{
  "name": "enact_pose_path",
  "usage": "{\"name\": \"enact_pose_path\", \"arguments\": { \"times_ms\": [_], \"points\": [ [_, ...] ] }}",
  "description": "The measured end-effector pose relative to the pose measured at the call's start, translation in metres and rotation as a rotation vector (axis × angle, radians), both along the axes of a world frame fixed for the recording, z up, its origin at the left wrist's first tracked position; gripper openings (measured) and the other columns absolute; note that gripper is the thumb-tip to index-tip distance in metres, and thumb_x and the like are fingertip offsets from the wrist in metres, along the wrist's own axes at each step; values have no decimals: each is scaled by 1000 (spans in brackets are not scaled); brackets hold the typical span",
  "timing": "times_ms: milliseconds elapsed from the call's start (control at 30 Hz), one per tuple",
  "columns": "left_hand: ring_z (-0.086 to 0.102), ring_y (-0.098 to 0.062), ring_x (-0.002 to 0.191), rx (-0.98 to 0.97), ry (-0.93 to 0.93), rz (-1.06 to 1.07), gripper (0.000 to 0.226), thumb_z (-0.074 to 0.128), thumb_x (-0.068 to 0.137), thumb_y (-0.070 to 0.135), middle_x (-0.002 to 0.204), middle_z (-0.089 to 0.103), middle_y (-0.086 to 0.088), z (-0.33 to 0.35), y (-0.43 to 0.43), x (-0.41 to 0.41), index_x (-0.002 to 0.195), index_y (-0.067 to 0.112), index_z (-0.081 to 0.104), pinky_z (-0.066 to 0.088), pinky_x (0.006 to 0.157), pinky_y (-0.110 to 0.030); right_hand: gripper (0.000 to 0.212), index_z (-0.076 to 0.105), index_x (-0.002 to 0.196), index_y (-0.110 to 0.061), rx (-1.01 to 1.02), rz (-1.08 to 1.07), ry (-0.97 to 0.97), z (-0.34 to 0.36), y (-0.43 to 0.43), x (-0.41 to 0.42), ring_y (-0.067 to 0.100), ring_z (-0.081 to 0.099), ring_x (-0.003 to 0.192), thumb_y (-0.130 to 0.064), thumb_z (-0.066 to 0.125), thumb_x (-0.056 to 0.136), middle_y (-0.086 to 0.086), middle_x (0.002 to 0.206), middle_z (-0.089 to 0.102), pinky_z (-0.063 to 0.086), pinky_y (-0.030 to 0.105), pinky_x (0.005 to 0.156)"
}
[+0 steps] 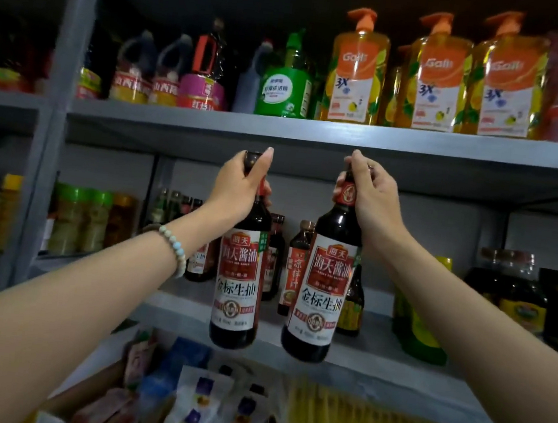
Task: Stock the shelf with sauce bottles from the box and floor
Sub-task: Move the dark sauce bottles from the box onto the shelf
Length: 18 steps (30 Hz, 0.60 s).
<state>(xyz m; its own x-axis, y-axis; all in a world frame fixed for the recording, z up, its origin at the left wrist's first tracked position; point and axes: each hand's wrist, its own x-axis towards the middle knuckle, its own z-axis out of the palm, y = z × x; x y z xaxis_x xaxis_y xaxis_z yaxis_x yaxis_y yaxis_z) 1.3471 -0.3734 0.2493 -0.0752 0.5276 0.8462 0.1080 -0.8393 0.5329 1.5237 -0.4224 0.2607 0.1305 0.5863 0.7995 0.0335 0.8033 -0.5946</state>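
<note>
Left hand (239, 186) and right hand (371, 200) each pinch a soy sauce bottle's neck, left bottle (239, 276), right bottle (322, 291), hanging below each grip, before the middle shelf (376, 356). Advice: lower upright onto bare board beyond; release after bases settle.

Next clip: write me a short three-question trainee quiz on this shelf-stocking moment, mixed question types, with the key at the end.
1. True or false: each hand grips its soy sauce bottle by the neck.
2. Which bottle hangs tilted? A) the left hand's B) the right hand's
3. Fill in: the orange pump bottles stand on the shelf ____ the one being stocked.

Key:
1. True: left hand holds the left bottle, right hand the right bottle, both at the neck.
2. B.
3. Above: orange pump bottles; stocked shelf.
</note>
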Motion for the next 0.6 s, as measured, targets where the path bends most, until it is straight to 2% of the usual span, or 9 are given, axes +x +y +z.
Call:
{"name": "enact_pose_path", "arguments": {
  "times_ms": [167,300,600],
  "points": [
    [59,-6,44,10,6,-75,33,45,94,44,62,59,0,-1,69,-21,78,16,46,44,45,-12,25,58,107,-10,14,-101,-3,-12,69,-28,4,58,59,-31,49,97,0,73,58,51,20,59],
    [58,1,45,54,68,-52,37,43,94,44,61,58,2,-6,122,-29,77,12,48,40,47,-5,19,59,103,-16,12,-147,-7,-16,120,-48,7,59,65,-32,50,96,-1,74,59,51,21,62],
    [56,6,47,26,82,-40,40,42,93,49,63,59,4,-19,195,-33,79,13,51,38,48,-2,18,58,103,-16,-30,-190,-19,-30,182,-69,5,60,66,-31,49,96,0,77,59,50,17,61]
  ]
}}
